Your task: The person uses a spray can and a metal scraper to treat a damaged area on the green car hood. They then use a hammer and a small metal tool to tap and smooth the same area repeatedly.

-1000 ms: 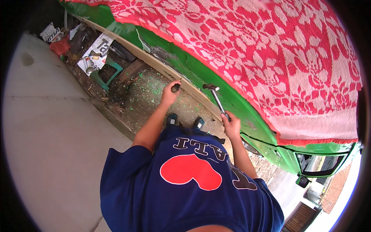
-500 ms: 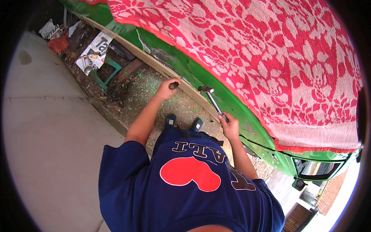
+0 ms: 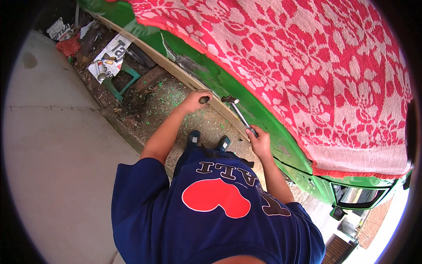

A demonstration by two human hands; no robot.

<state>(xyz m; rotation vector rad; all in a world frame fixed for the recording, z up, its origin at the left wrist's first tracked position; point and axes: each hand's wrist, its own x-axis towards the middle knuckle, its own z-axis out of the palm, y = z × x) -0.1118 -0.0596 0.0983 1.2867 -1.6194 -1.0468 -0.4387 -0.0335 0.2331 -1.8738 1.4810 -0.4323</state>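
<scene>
My left hand [image 3: 196,102] is closed round a short tool with a dark rounded handle [image 3: 203,100]; its working end is hidden, so its kind is unclear. That hand is beside a long wooden strip [image 3: 184,79] running along the side of a green vehicle [image 3: 220,81]. A hammer [image 3: 240,113] is in my right hand [image 3: 260,141], fingers wrapped round the grip. Its dark head [image 3: 230,100] is just right of the left hand's tool, with a small gap between them. Bare, scraped patches mark the green bodywork near both hands.
A red and pale pink floral towel [image 3: 281,66] covers the vehicle's upper part. At far left stand a green plastic stool [image 3: 125,83], printed sheets [image 3: 107,61] and a red bag [image 3: 68,45]. Green flakes litter the ground by my feet. A grey concrete surface [image 3: 57,145] fills the left.
My left hand has moved slightly right with its tool, closer to the vehicle. The hammer head has shifted a little left, narrowing the space between the two tools.
</scene>
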